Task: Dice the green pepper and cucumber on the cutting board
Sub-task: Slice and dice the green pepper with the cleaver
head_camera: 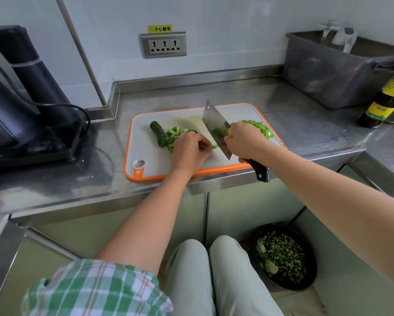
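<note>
Sleeve: a plaid sleeve [95, 290] sits lowest in view; a dark bowl [312, 267] of chopped greens stands on the floor, well clear of the work.
Right hand: the right hand [243, 142] is wrapped tight round the cleaver [214, 124] at the blade's heel, edge down on the cutting board [145, 153].
Left hand: the left hand [189, 149] has curled fingers pinning a pepper strip [215, 146], just beside the blade.
Risk, fingers: fingertips lie so near the edge that a slipping strip could bring them under it.
Risk, roll: the curved pepper pieces [173, 135] may rock when pressed.
Cucumber: the cucumber [158, 133] lies whole at board's left, uncut.
Risk, spill: the diced pile [259, 128] crowds the far right rim and could scatter.
</note>
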